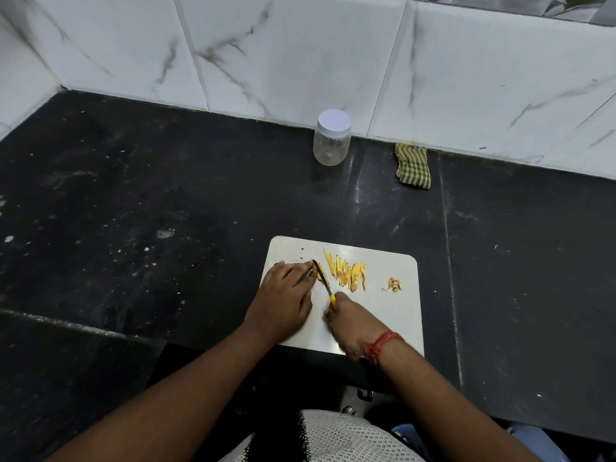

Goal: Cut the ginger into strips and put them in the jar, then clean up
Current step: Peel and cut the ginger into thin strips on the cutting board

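Note:
A white cutting board (393,315) lies on the black counter in front of me. Several yellow ginger strips (346,273) lie in a row on its far half, and a small heap of peel scraps (394,285) sits to their right. My left hand (283,301) presses a remaining ginger piece (320,271) onto the board with its fingertips. My right hand (353,325) grips a small yellow-handled knife (322,278), whose blade rests against that piece. A clear plastic jar (331,141) with a white lid on stands by the back wall, apart from the board.
A folded green checked cloth (413,165) lies against the wall, right of the jar. The black counter (166,211) is speckled with white flecks and meets marble-patterned wall tiles (300,55) behind and at the left. A red thread band circles my right wrist.

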